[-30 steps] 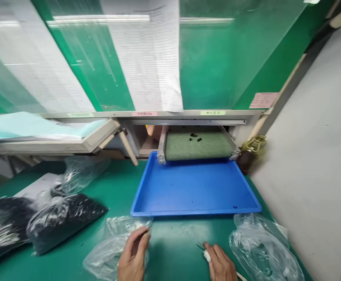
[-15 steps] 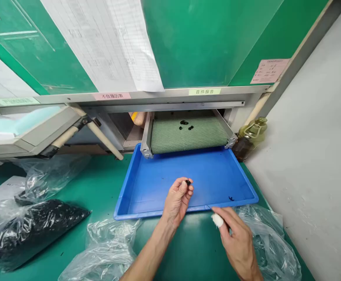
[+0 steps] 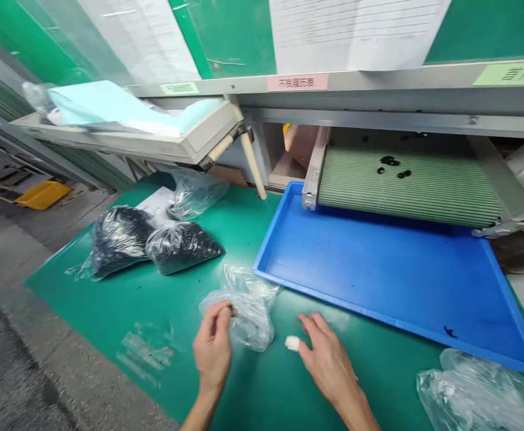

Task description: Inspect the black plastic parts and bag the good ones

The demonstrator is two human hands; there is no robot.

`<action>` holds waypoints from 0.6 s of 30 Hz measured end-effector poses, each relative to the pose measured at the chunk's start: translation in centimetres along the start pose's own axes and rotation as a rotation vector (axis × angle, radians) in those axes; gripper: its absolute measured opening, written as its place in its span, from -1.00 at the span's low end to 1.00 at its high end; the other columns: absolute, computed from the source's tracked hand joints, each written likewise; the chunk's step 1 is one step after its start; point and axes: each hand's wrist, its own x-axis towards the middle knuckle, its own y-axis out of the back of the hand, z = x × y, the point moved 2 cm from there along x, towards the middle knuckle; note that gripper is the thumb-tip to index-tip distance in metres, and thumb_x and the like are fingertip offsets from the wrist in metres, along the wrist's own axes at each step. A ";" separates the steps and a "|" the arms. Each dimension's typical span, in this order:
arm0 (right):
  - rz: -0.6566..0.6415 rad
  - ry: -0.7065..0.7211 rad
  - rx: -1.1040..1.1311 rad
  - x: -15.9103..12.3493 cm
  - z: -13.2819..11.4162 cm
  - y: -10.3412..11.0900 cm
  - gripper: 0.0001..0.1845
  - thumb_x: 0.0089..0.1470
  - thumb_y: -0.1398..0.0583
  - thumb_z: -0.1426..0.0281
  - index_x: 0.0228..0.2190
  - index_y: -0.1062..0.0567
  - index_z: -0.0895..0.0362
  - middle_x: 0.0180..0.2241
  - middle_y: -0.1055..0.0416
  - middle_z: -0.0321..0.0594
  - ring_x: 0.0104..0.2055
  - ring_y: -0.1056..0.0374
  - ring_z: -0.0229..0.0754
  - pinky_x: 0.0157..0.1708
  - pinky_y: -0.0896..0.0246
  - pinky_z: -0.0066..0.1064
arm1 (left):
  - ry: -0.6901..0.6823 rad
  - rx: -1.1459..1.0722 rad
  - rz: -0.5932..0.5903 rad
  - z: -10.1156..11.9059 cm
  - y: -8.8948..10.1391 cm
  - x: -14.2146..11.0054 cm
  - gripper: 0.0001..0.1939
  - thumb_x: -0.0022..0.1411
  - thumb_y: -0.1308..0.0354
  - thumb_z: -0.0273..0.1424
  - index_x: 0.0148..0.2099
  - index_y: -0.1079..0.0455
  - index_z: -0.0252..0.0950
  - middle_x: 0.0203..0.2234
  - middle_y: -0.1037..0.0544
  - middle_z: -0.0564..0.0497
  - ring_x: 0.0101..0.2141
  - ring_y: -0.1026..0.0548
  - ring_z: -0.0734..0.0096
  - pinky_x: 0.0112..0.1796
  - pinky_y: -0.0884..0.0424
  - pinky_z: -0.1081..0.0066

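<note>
My left hand (image 3: 214, 347) is closed in a pinch on a small black part (image 3: 232, 309), right at the edge of a crumpled clear plastic bag (image 3: 248, 308) on the green mat. My right hand (image 3: 327, 359) rests on the mat just right of that bag, fingers stretched out and holding nothing; its thumb tip wears a white wrap (image 3: 292, 343). Beyond the hands lies a blue tray (image 3: 378, 275) with one black speck (image 3: 449, 331) near its front rim. A ribbed green conveyor belt (image 3: 405, 191) ends over the tray's far side and carries several small black parts (image 3: 390, 163).
Two clear bags full of black parts (image 3: 178, 245) (image 3: 118, 236) lie at the left of the mat. Another clear bag (image 3: 477, 389) sits at the bottom right. The table's left edge drops to a grey floor with a yellow bin (image 3: 41, 194). A tilted shelf with blue sheets (image 3: 122, 114) overhangs behind.
My left hand has come back from over the blue tray to the clear bag, still pinching the black part. My right hand has lowered onto the mat. The view has swung left.
</note>
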 end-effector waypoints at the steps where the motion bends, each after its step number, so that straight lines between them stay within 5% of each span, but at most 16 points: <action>1: -0.018 -0.012 -0.014 0.6 -0.9 -1.9 -0.56 0.09 -0.13 0.42 0.04 -0.37 0.12 -0.10 -0.38 -0.09 -0.21 -0.42 -0.09 -0.24 -0.36 -0.32 | 0.020 0.084 0.125 -1.5 2.4 0.8 -0.68 0.20 -0.08 -0.16 -0.18 -0.45 -0.29 -0.33 -0.54 -0.03 -0.26 -0.49 0.28 -0.14 -0.39 0.30; 3: -0.007 -0.020 -0.018 2.0 -2.4 -4.8 -0.47 0.04 -0.15 0.44 0.09 -0.33 0.15 -0.07 -0.38 -0.04 -0.20 -0.42 -0.05 -0.26 -0.34 -0.30 | 0.021 0.182 0.281 -3.8 5.7 2.2 -0.65 0.20 -0.05 -0.14 -0.17 -0.44 -0.30 -0.26 -0.55 -0.08 -0.20 -0.48 0.21 -0.11 -0.38 0.25; 5: 0.022 -0.014 -0.002 2.9 -3.1 -6.1 -0.51 0.04 -0.09 0.49 0.05 -0.37 0.13 -0.10 -0.42 -0.08 -0.19 -0.42 -0.08 -0.23 -0.30 -0.35 | -0.108 0.217 0.190 -4.6 6.7 2.9 -0.68 0.20 -0.05 -0.15 -0.24 -0.46 -0.28 -0.27 -0.55 -0.11 -0.19 -0.49 0.18 -0.10 -0.38 0.23; 9: 0.089 -0.058 0.001 1.8 -2.4 -4.5 -0.63 0.06 0.05 0.55 -0.24 -0.49 0.09 -0.43 -0.47 -0.29 -0.39 -0.38 -0.24 -0.36 -0.19 -0.50 | -0.485 0.189 -0.539 -2.6 3.6 0.2 -0.81 0.22 -0.08 -0.30 -0.32 -0.50 -0.21 -0.29 -0.58 -0.11 -0.21 -0.52 0.21 -0.11 -0.38 0.30; 12: 0.210 -0.170 -0.046 -0.8 -1.0 -1.4 -0.70 0.08 0.07 0.50 -0.41 -0.44 0.11 -0.61 -0.33 -0.37 -0.55 -0.22 -0.28 -0.50 -0.06 -0.49 | -0.581 0.136 -0.906 -0.1 0.8 -3.9 -0.79 0.28 -0.03 -0.40 -0.21 -0.51 -0.17 -0.28 -0.57 -0.10 -0.26 -0.51 0.27 -0.18 -0.37 0.36; 15: 0.331 -0.272 -0.104 -3.0 0.5 1.3 -0.72 0.11 0.09 0.44 -0.50 -0.36 0.11 -0.64 -0.24 -0.39 -0.58 -0.13 -0.29 -0.53 0.01 -0.48 | -0.503 0.112 -1.122 1.3 -1.6 -7.2 -0.77 0.28 0.02 -0.42 -0.23 -0.48 -0.18 -0.30 -0.53 -0.08 -0.35 -0.48 0.31 -0.27 -0.34 0.39; 18: 0.407 -0.337 -0.159 -4.4 1.9 3.2 -0.70 0.14 0.12 0.41 -0.49 -0.34 0.11 -0.63 -0.25 -0.35 -0.56 -0.14 -0.27 -0.51 0.00 -0.46 | -0.201 0.084 -1.399 1.1 -4.2 -9.1 -0.79 0.25 0.03 -0.36 -0.38 -0.38 -0.23 -0.44 -0.49 -0.02 -0.46 -0.46 0.35 -0.36 -0.34 0.42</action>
